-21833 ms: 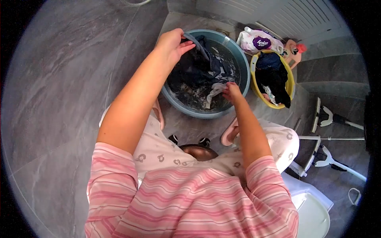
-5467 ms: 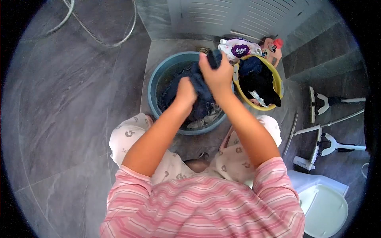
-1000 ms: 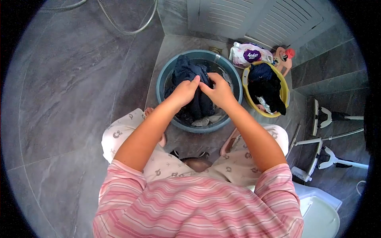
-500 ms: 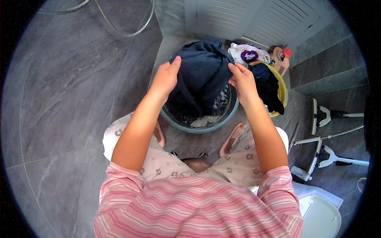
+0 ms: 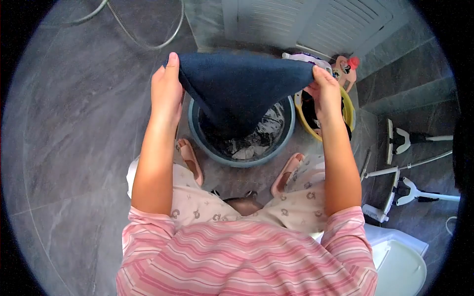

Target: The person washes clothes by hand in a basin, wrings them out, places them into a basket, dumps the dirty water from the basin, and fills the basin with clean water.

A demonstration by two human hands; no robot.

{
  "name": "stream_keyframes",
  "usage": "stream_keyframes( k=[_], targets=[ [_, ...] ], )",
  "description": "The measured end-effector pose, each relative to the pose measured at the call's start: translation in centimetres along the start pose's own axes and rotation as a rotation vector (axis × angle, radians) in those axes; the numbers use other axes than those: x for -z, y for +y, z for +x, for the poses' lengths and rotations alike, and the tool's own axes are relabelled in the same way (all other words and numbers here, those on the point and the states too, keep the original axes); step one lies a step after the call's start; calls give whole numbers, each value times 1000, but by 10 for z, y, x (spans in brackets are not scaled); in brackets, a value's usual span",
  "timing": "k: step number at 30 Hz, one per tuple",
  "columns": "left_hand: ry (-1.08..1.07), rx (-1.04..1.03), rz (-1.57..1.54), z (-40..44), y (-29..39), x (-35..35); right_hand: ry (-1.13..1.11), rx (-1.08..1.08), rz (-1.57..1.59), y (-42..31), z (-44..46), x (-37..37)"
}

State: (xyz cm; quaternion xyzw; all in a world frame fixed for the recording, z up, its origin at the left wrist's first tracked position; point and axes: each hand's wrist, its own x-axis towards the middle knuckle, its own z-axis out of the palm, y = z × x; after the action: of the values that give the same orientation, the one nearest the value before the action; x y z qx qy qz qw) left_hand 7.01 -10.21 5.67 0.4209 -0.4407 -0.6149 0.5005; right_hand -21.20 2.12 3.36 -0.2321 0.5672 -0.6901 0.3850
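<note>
A dark blue cloth [image 5: 242,79] is stretched wide between my two hands, its lower part hanging down into a round blue-grey basin [image 5: 232,160]. My left hand [image 5: 168,86] grips the cloth's left upper corner, thumb on top. At the right upper corner, my right hand [image 5: 326,91] pinches the cloth, above the edge of the yellow basin. Dark and pale wet fabric [image 5: 249,149] lies in the blue-grey basin below the cloth. The far rim of that basin is hidden behind the cloth.
A yellow basin [image 5: 349,111] with dark clothes stands right of the blue-grey one. Behind it are a white and purple package [image 5: 308,58] and a pink bottle [image 5: 345,74] with a red cap. Mop-like tools [image 5: 407,191] lie at the right, a metal hose [image 5: 153,48] upper left.
The bunched dark cloth has been lifted from the blue-grey basin and spread out. My hands, close together a second ago, have moved far apart and upward in view, each holding a corner.
</note>
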Motion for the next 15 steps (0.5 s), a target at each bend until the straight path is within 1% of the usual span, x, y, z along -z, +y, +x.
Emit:
stream_keyframes(
  k=[2,4,6,7,9,10,12,13,14,15],
  targets=[
    [22,-25,-20,-7,12,-2,-30,9,21,-4,-2,3],
    [23,-69,-58,-7,18,-2,-152,121,172,-22,-17,-5],
    [-47,-32,93,-11,35,-1,-152,102,164,-30,-20,-3],
    [-47,-32,94,-10,36,1,-116,79,173,-33,-19,-3],
    [-142,-87,460,-6,36,4,-84,6,135,-32,-12,3],
    [-142,-88,458,-2,34,5,-85,8,134,-28,-9,7],
    [-105,-24,812,14,26,8,-68,-50,15,-22,-4,9],
    [-126,-32,1016,24,27,11,-84,-48,8,-23,-6,6],
    [-125,-31,1015,28,24,15,-85,-48,6,-21,-5,7],
    [-198,-20,1120,28,25,14,-90,-48,-16,-18,-3,9]
  ],
)
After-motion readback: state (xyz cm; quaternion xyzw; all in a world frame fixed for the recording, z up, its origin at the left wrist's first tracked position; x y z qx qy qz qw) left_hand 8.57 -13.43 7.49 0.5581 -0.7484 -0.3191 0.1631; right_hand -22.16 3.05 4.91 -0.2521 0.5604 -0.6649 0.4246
